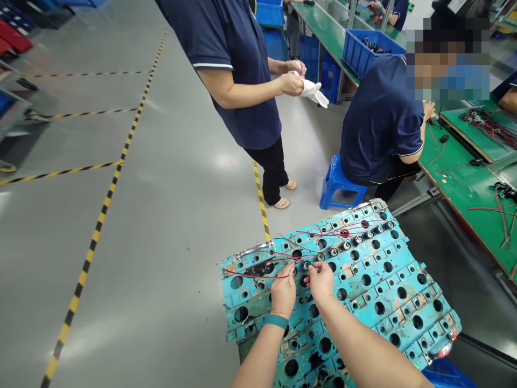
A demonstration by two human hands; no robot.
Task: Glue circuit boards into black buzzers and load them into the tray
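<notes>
A worn turquoise fixture board (pixel 363 302) with rows of round holes lies in front of me, tilted in view. Along its far side stands a row of small round black parts with pale tops (pixel 346 246), and thin red wires (pixel 258 276) trail from them to the left. My right hand (pixel 322 280) pinches a small round black part (pixel 307 265) at the near end of that row. Just left of it, my left hand (pixel 284 291), with a teal band at the wrist, has its fingertips closed on a red wire. The fingers partly hide both contacts.
A standing person (pixel 246 75) holds white gloves (pixel 313 91) beyond the board. Another person sits on a blue stool (pixel 341 183) at a green workbench (pixel 460 178) with wired parts. A blue bin (pixel 363 51) stands behind. Yellow-black tape (pixel 100 215) marks the grey floor.
</notes>
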